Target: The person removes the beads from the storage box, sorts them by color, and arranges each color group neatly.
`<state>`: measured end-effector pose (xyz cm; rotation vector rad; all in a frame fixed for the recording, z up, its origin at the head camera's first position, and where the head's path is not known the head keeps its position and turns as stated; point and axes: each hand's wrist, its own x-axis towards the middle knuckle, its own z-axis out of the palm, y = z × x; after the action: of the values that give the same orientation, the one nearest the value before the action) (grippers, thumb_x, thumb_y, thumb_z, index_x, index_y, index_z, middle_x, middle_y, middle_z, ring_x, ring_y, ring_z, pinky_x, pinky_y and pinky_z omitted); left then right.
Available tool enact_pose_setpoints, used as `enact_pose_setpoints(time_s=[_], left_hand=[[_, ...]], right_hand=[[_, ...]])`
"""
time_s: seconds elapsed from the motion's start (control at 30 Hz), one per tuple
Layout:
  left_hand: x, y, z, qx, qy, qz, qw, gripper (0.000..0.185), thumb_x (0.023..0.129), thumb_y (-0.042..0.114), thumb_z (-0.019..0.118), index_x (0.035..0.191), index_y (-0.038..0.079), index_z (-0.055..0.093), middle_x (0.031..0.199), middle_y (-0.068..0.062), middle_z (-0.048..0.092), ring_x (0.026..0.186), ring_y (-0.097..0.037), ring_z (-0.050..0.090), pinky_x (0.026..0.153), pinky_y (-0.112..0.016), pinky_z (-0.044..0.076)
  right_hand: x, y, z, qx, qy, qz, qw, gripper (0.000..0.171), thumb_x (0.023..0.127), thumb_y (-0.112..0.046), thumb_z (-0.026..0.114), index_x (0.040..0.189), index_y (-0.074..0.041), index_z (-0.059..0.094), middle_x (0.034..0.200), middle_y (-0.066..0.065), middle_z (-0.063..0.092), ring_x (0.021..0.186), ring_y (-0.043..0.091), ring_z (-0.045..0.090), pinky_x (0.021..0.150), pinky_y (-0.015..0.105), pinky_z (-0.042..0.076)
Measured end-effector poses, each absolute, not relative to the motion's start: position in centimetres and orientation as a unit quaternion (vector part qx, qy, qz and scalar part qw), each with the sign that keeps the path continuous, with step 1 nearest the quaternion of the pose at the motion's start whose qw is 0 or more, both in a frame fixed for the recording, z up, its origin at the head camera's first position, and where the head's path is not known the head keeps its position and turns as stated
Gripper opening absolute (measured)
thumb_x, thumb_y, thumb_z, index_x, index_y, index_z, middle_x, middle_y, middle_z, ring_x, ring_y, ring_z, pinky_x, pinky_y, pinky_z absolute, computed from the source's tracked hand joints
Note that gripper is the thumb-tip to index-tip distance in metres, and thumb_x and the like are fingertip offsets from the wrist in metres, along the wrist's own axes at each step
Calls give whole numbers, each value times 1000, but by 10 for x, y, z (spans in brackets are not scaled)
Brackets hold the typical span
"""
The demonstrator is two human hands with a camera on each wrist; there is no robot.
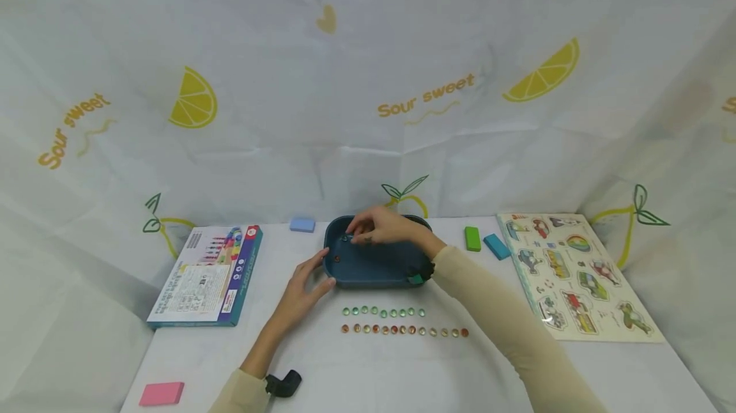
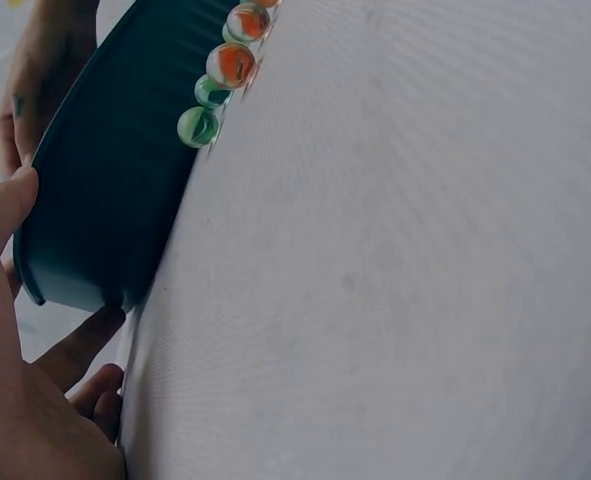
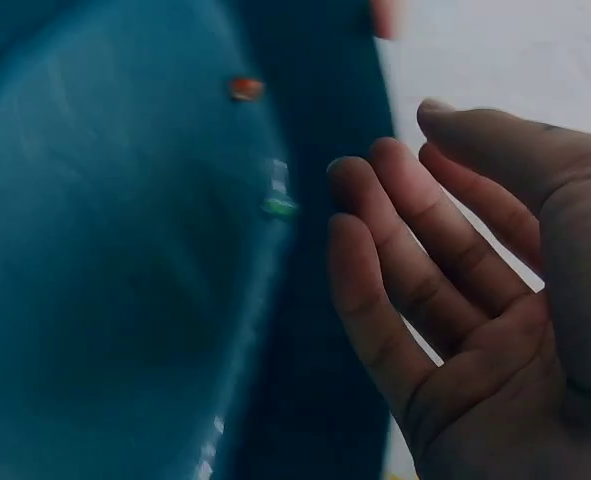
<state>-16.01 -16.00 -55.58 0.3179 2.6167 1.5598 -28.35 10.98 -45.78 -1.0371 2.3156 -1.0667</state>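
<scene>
A dark blue tray (image 1: 379, 284) stands at the back middle of the white table. At its left end is my left hand (image 1: 300, 290), fingers spread, with one fingertip on the rim and the thumb by the front corner. My right hand (image 1: 384, 226) reaches over the tray, its loosely bent fingers holding nothing in the right wrist view. Inside the tray lie a green marble (image 3: 279, 207) and an orange marble (image 3: 244, 88), near those fingers. Before the tray, a row of green marbles (image 1: 383, 313) runs above a longer row of orange and pale marbles (image 1: 393, 330).
A boxed set (image 1: 198, 279) lies at left, a picture puzzle board (image 1: 575, 279) at right. Small blocks lie around: light blue (image 1: 302, 225), green (image 1: 473, 238), blue (image 1: 497, 246) and pink (image 1: 161, 394). A white printed cloth (image 1: 276, 163) hangs behind the table.
</scene>
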Motion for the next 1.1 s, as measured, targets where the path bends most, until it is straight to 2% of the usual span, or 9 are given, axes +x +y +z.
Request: enact_pose_setpoints(time_s=[0.23,0.7,0.87,1.1], left_hand=[[-160,-160,-556,107,853,510,40,68,100,47,71,159,53,37,166,-4,47,159,-36,34,125,-74,28],[-160,-160,-556,101,852,512,42,68,100,47,71,159,52,38,166,-5,46,159,-37,34,126,-74,27],[-160,-160,-556,102,850,515,45,68,100,47,72,159,53,38,166,-5,46,159,-36,34,126,-73,27],[-160,-160,-558,104,850,516,37,68,100,46,72,159,52,39,166,-5,46,158,-36,36,126,-72,28]], right_hand=[[-292,80,-471,-393,840,-302,222,21,99,-12,74,120,-7,76,91,4,81,70,7,69,64,22,57],[-300,60,-487,-358,853,-263,274,23,95,-3,74,118,-7,78,90,6,80,66,6,64,61,19,55],[-300,57,-488,-365,851,-258,276,17,94,-10,80,111,-10,80,91,3,80,66,5,62,61,17,52],[-299,56,-487,-378,852,-249,264,11,94,-16,82,105,-13,81,96,0,81,72,3,65,66,17,54]])
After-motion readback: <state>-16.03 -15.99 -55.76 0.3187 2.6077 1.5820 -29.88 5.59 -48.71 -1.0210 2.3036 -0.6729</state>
